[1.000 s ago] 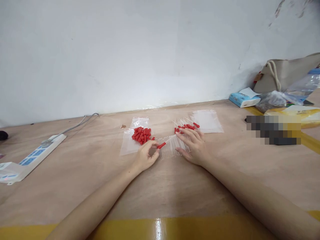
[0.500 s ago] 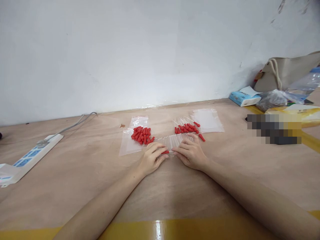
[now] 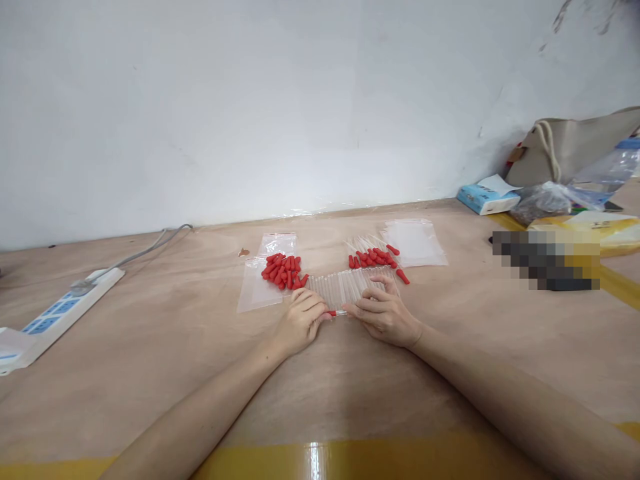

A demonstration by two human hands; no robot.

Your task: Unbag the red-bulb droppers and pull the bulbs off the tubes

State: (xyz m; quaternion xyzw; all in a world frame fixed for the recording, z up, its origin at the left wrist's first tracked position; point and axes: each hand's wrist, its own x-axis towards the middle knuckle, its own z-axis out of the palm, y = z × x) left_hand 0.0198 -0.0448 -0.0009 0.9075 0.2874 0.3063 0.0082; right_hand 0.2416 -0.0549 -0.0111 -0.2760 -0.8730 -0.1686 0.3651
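My left hand (image 3: 301, 323) is closed in a pinch on a small red cap (image 3: 332, 313) at the near end of a clear glass tube (image 3: 342, 312). My right hand (image 3: 384, 311) pinches the same tube from the other side, its fingers curled. Just beyond the hands lies a row of several clear tubes (image 3: 345, 287). A pile of loose red caps (image 3: 283, 270) rests on a clear plastic bag (image 3: 257, 290) at the left. Several capped tubes (image 3: 374, 257) lie at the right, near another clear bag (image 3: 414, 243).
A white power strip (image 3: 55, 313) with a grey cable lies at the far left. At the right stand a blue tissue pack (image 3: 484, 197), a beige tote bag (image 3: 575, 147) and plastic bags (image 3: 550, 199). A yellow tape strip (image 3: 320, 459) runs along the table's near edge.
My left hand brought the red cap down from the tube row toward me, and my right hand left the row to meet it on one tube. The hands have barely shifted in the last half second.
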